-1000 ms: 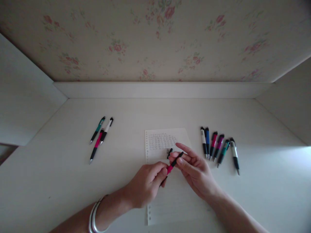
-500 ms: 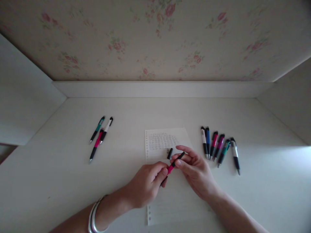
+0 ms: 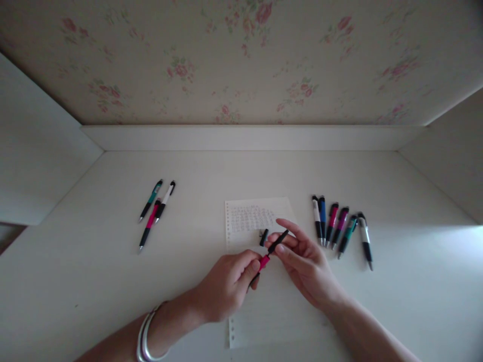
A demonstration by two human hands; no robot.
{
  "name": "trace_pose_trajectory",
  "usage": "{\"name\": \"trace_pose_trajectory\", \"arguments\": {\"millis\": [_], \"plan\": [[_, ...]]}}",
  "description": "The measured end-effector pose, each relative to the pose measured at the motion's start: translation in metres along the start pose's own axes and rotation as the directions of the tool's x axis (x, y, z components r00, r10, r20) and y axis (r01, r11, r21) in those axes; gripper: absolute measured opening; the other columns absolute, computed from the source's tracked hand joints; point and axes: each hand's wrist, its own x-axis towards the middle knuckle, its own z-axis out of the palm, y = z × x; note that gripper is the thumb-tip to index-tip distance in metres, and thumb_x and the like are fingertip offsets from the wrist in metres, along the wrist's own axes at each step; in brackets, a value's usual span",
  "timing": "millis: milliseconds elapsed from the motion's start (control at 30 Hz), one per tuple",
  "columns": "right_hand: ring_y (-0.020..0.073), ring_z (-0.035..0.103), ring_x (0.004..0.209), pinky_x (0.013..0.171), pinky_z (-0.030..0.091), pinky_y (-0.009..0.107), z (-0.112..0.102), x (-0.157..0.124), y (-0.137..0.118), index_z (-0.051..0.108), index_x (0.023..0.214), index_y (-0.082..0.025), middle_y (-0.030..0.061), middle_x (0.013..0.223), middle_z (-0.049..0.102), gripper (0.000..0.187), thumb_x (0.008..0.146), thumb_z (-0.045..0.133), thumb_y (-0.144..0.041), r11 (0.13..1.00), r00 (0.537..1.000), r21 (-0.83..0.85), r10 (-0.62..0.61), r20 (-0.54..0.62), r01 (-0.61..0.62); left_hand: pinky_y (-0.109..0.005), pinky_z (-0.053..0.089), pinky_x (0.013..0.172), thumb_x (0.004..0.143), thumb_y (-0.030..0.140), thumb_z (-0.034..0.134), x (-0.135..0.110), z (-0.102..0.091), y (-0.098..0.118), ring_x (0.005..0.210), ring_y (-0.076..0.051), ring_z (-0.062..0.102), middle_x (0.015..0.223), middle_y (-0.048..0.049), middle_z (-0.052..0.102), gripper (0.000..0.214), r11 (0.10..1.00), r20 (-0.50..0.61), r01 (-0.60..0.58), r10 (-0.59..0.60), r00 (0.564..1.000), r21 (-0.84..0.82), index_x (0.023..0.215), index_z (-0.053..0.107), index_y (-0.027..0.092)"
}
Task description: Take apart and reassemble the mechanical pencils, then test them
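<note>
pink pen (image 3: 268, 254): judged light, rigid, slippery plastic. left hand (image 3: 226, 284) closes on near barrel; right hand (image 3: 302, 261) pinches far black end; hold both firmly.

pink-and-black pen (image 3: 268, 255) tilted above the paper, held at both ends, small black cap (image 3: 263, 237) lying beside it

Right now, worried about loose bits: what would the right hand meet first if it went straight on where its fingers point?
Likely the small black pen part lying on the paper, just up-left of the right hand; height is unclear, so the hand might pass above it.
</note>
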Motion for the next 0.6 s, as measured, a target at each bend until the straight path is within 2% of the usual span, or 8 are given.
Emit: {"name": "trace_pose_trajectory", "arguments": {"millis": [100,300,433,533,600], "plan": [[0.0198,0.074,0.088,0.091,0.056,0.04,-0.002,0.002,-0.005,0.069,0.12,-0.03,0.0021,0.095,0.08,0.049,0.074,0.087,-0.026,0.999,0.999,0.028,-0.016,-0.031,0.016,-0.025,0.036,0.062,0.108,0.043,0.032,0.0,0.0,0.0,0.062,-0.013,0.05,0.067,0.0028,0.054,0.041,1.0,-0.008,0.001,-0.001,1.0,-0.001,0.079,0.051,0.02],[0.015,0.075,0.087,0.087,0.057,0.029,-0.01,0.008,-0.009,0.072,0.112,-0.031,-0.0017,0.093,0.081,0.043,0.072,0.089,-0.025,0.991,0.981,0.05,-0.112,-0.156,0.121,-0.026,0.037,0.062,0.108,0.04,0.034,-0.001,0.001,0.0,0.063,-0.013,0.051,0.068,0.0023,0.055,0.038,1.0,-0.016,-0.01,0.011,1.0,0.021,0.081,0.052,0.02],[0.0156,0.074,0.083,0.083,0.058,0.031,-0.017,0.013,-0.011,0.071,0.109,-0.032,-0.003,0.089,0.079,0.04,0.073,0.088,-0.028,0.977,0.951,-0.016,-0.212,-0.227,0.214,-0.026,0.037,0.063,0.108,0.04,0.034,-0.001,0.002,-0.003,0.065,-0.013,0.052,0.07,0.0017,0.056,0.038,0.999,-0.021,-0.02,0.02,1.0,0.03,0.081,0.052,0.02],[0.0152,0.071,0.074,0.072,0.057,0.03,-0.02,0.014,-0.012,0.069,0.107,-0.031,-0.0034,0.08,0.076,0.037,0.074,0.087,-0.032,0.951,0.914,-0.153,-0.3,-0.274,0.267,-0.026,0.037,0.064,0.108,0.042,0.033,-0.002,0.003,-0.004,0.065,-0.014,0.051,0.07,0.0015,0.055,0.039,1.0,-0.026,-0.02,0.021,0.999,0.021,0.081,0.052,0.02],[0.0159,0.067,0.066,0.063,0.055,0.029,-0.021,0.012,-0.011,0.069,0.105,-0.027,-0.0023,0.074,0.073,0.034,0.076,0.085,-0.035,0.899,0.903,-0.37,-0.342,-0.261,0.234,-0.026,0.037,0.064,0.108,0.044,0.032,-0.002,0.003,-0.003,0.065,-0.014,0.051,0.07,0.0015,0.055,0.04,1.0,-0.039,-0.018,0.018,0.999,0.002,0.081,0.051,0.02]]}}
